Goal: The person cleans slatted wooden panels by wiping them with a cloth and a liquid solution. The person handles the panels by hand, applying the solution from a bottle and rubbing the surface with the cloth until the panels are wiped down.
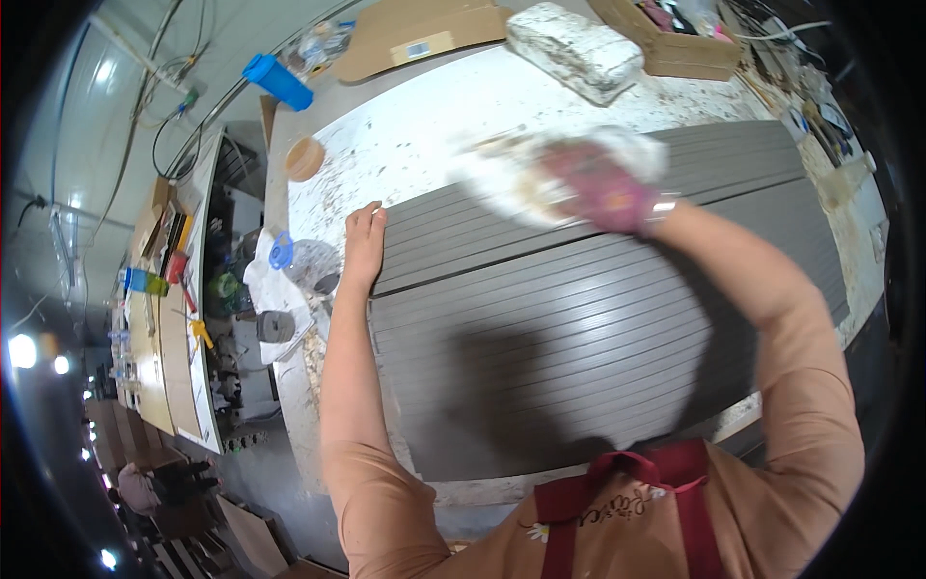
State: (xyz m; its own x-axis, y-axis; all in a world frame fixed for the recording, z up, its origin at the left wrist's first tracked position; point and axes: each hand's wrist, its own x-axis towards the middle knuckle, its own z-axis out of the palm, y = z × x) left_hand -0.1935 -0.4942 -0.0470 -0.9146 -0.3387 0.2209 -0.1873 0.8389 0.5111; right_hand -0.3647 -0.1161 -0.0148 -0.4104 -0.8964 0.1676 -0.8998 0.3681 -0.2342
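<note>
Two dark grey grooved panels (pixel 540 357) lie side by side on the worktable, with a dark seam between them. My left hand (pixel 365 241) is bare and grips the far panel's left end, its fingers closed at the corner. Over the far panel, my right hand (pixel 598 188) wears a reddish-purple glove and presses on a white rag (pixel 526 183). Both the rag and the glove are smeared by motion. The rag spreads out on either side of the glove, and parts of it look brownish.
A stained white block (pixel 576 50) and cardboard boxes (pixel 690 48) stand at the table's far side. Near the far left are a blue bottle (pixel 278 81) and an orange-brown round container (pixel 305 159). A white cloth (pixel 275 289) lies at the left edge. A person (pixel 145 487) is farther off.
</note>
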